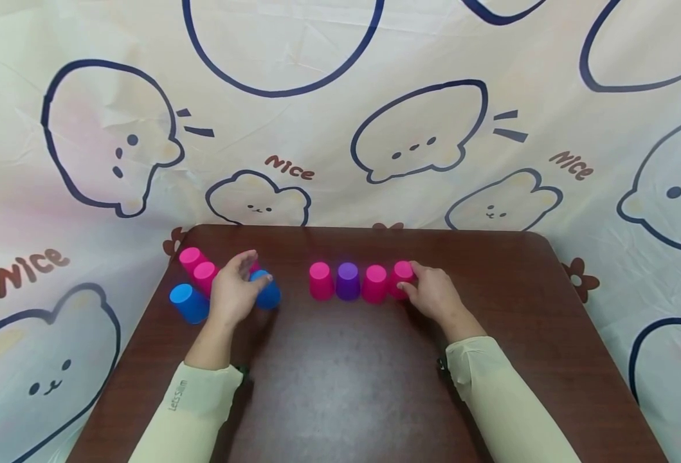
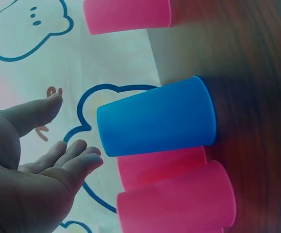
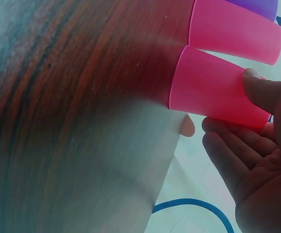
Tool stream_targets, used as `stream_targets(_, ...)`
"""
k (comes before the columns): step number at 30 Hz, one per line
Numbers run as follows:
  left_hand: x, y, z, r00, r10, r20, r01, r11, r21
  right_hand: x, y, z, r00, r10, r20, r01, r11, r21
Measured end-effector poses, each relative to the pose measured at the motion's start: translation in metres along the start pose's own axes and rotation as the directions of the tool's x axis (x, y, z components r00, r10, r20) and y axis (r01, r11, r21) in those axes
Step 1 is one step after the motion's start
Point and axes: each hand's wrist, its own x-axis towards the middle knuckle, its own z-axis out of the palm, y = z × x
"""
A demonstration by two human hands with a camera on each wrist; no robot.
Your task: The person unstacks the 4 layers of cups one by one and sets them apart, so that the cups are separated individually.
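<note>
I see purple cup (image 1: 348, 281); pink cups (image 1: 321, 281) either side, blue cups (image 1: 190, 304) left of it; brown wood-grain table (image 1: 328, 379) under it; cream, navy-patterned backdrop (image 1: 328, 128) behind.

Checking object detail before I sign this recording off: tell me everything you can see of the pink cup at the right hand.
The pink cup is plain, tapered and looks like smooth plastic. It appears to stand upside down on the brown table, its wider rim below and its flat round base on top. It ends the row of four at the right. The right hand holds it near the base between thumb and fingers. Whether it touches the next pink cup is unclear.
</note>
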Motion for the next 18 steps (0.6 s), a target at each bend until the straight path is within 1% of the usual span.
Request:
stream_targets(5, 0.004, 0.005, 0.005, 1.0, 0.022, 0.002, -0.022, 1.0, 0.01, 0.0, 0.0, 0.0, 1.0, -0.011, -0.007, 0.011, 1.0, -0.014)
stream_targets(10, 0.007, 0.009, 0.012, 0.999, 0.035, 0.029, -0.035, 0.999, 0.009, 0.0, 0.0, 0.0, 1.0, -0.007, -0.002, 0.007, 1.0, -0.008)
stream_targets(13, 0.01, 0.01, 0.018, 0.997, 0.061, 0.056, -0.06, 0.998, -0.014, 0.0, 0.0, 0.001, 1.0, -0.012, -0.01, 0.012, 1.0, -0.004)
stream_targets(18, 0.015, 0.013, 0.027, 0.988, 0.115, 0.103, -0.108, 0.992, -0.066, -0.001, 0.0, 0.001, 1.0, -0.009, -0.01, 0.009, 1.0, 0.0)
